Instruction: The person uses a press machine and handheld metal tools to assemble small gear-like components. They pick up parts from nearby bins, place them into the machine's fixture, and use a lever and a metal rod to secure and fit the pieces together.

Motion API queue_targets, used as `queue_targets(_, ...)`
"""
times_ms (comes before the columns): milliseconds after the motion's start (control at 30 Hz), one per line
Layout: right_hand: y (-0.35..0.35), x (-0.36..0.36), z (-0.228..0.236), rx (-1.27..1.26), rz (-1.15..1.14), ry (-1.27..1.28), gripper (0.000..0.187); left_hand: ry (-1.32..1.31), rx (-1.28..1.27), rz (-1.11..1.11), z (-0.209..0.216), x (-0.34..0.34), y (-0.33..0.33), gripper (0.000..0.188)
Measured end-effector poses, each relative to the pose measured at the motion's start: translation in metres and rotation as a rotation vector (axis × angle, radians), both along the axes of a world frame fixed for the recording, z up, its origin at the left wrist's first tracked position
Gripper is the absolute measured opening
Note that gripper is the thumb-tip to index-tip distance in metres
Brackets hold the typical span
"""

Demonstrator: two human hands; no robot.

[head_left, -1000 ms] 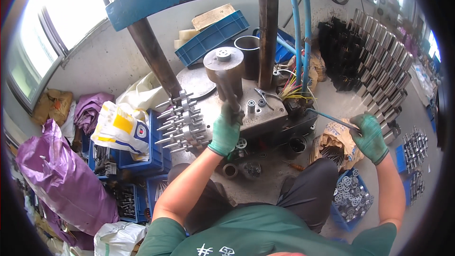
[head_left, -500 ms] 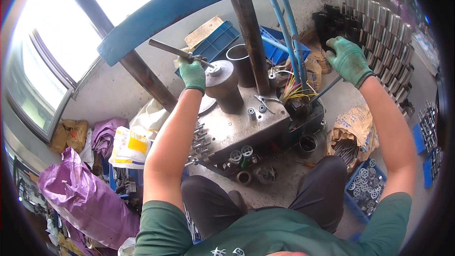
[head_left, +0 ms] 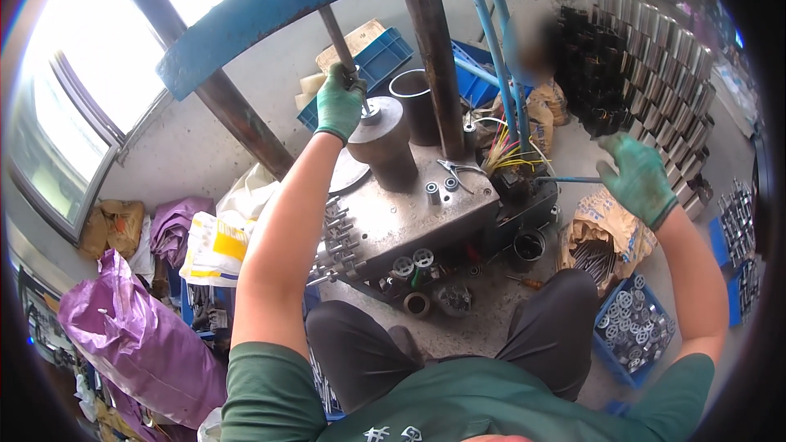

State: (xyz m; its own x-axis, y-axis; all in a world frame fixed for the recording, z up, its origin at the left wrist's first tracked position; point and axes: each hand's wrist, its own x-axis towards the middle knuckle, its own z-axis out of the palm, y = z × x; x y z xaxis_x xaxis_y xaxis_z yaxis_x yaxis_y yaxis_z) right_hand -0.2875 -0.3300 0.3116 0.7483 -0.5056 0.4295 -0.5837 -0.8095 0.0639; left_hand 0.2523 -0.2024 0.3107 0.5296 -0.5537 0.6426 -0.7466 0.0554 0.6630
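Observation:
My gloved left hand (head_left: 340, 105) is closed around a long metal rod (head_left: 336, 31). The rod stands steeply, its upper part passing behind the blue crossbeam (head_left: 303, 12). Its lower end meets the top of a grey metal cylinder (head_left: 381, 137) on the press's steel bed (head_left: 422, 217). To the right, my gloved right hand (head_left: 640, 178), a little blurred, is curled at the end of a thin blue lever (head_left: 573, 180). The lever lies nearly level and runs to the pump unit at the bed's right side. The palm hides its far end.
Two small bearings (head_left: 442, 187) and pliers (head_left: 460, 172) lie on the bed, beside a dark tube (head_left: 413, 98). Steel sleeves (head_left: 667, 65) are stacked at right. A blue crate (head_left: 630, 327) of metal wheels sits by my right knee. Purple sacks (head_left: 135, 336) stand left.
The rod has swung from a leftward slant to nearly upright in my left hand. My right hand has moved down, and the lever has dropped from slanting upward to nearly level.

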Motion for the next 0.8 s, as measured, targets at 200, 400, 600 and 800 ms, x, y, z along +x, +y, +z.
queue_targets(200, 0.031, -0.026, -0.011, 0.228, 0.038, 0.105, 0.040, 0.083, 0.047, 0.087, -0.005, -0.005, 0.002, 0.030)
queue_targets(400, 0.039, -0.015, -0.007, 0.303, 0.174, 0.325, 0.040, 0.071, -0.016, 0.092, -0.014, -0.007, 0.000, 0.037)
queue_targets(600, 0.048, -0.014, -0.003, 0.357, 0.143, 0.509, 0.043, 0.080, -0.030, 0.150, -0.025, -0.004, -0.001, 0.040)
queue_targets(800, 0.071, -0.041, -0.032, 0.425, 0.096, 0.441, 0.033, 0.061, -0.061, 0.175, -0.024, -0.020, 0.002, 0.043)
